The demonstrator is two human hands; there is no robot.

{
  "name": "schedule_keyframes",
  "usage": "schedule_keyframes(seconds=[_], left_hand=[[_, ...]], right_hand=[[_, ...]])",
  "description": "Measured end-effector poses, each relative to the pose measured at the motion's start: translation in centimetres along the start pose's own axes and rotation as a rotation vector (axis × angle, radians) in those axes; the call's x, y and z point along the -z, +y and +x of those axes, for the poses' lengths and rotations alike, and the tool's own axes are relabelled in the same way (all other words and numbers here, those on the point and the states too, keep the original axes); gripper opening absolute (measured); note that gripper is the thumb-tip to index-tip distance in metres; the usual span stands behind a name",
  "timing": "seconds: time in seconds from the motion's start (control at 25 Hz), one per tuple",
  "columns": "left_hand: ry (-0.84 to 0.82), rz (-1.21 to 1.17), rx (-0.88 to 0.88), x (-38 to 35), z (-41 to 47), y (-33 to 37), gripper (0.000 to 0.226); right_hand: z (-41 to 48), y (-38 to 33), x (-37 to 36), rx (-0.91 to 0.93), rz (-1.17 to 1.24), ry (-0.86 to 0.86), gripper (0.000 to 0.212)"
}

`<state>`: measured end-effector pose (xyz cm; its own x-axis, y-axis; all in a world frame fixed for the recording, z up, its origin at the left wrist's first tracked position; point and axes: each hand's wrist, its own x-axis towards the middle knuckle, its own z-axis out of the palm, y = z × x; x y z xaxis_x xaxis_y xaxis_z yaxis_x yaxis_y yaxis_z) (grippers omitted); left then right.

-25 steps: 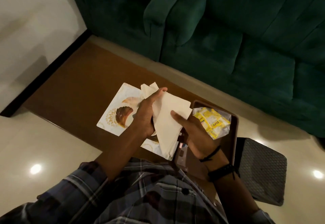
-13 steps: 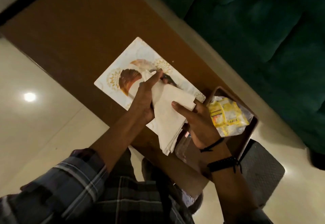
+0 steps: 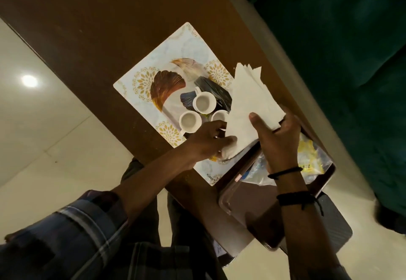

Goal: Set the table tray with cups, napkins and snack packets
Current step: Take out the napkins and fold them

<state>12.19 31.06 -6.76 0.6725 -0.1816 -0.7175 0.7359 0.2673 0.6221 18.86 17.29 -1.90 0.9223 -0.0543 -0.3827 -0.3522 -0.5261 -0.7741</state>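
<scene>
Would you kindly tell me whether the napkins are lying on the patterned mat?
No, the right hand grips the napkins raised, while the left hand pinches their lower corner.

The napkin stack [image 3: 248, 103] hides most of the third cup [image 3: 219, 116] and the left hand's [image 3: 208, 141] grip beneath it. The right hand [image 3: 279, 139] and wrist cover part of the yellow snack packets [image 3: 312, 158]; their print is unreadable.

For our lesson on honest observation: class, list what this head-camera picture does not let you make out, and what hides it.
In the head view:
- Third cup: mostly hidden behind the napkins and left hand.
- Snack packets: print blurred, partly behind the right hand.
- Tray: crossed by the right forearm.
- Dark packet: label too dim to read.
</scene>
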Motion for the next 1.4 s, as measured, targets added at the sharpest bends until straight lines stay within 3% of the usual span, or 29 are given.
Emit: schedule_keyframes(seconds=[0.12,0.2,0.32,0.36,0.44,0.56,0.64,0.76,0.92,1.4], left_hand=[[-0.063,-0.036,0.032,0.8,2.0,0.1,0.045],[0.036,0.001,-0.049,1.8,2.9,0.7,0.071],[0.431,0.509,-0.486,4.2,4.2,1.8,0.109],[0.486,0.725,-0.641,5.1,4.4,2.4,0.109],[0.422,1.108,-0.766,6.8,4.9,4.0,0.091],[0.343,1.292,-0.739,8.0,5.6,6.3,0.036],[0.301,1.205,-0.623,8.4,6.6,6.8,0.025],[0.190,1.104,-0.668,8.9,8.0,7.0,0.024],[0.071,1.201,-0.685,9.2,10.2,6.6,0.029],[-0.025,1.459,-0.667,10.7,13.0,6.8,0.043]], right_hand=[[2.0,-1.0,-0.8,0.071,-0.069,-0.117,0.041],[3.1,-1.5,-1.3,0.179,-0.189,-0.184,0.034],[4.6,-1.4,-1.6,0.410,-0.494,-0.274,0.034],[4.9,-1.3,-2.0,0.428,-0.548,-0.328,0.036],[5.3,-0.9,-2.8,0.455,-0.592,-0.401,0.039],[5.7,-0.1,-3.4,0.499,-0.555,-0.371,0.040],[6.0,0.9,-3.1,0.444,-0.516,-0.349,0.046],[6.3,3.1,-2.7,0.345,-0.585,-0.297,0.050],[6.7,4.6,-2.8,0.367,-0.635,-0.116,0.030],[7.6,7.9,-6.2,0.264,-0.586,-0.185,0.049]])
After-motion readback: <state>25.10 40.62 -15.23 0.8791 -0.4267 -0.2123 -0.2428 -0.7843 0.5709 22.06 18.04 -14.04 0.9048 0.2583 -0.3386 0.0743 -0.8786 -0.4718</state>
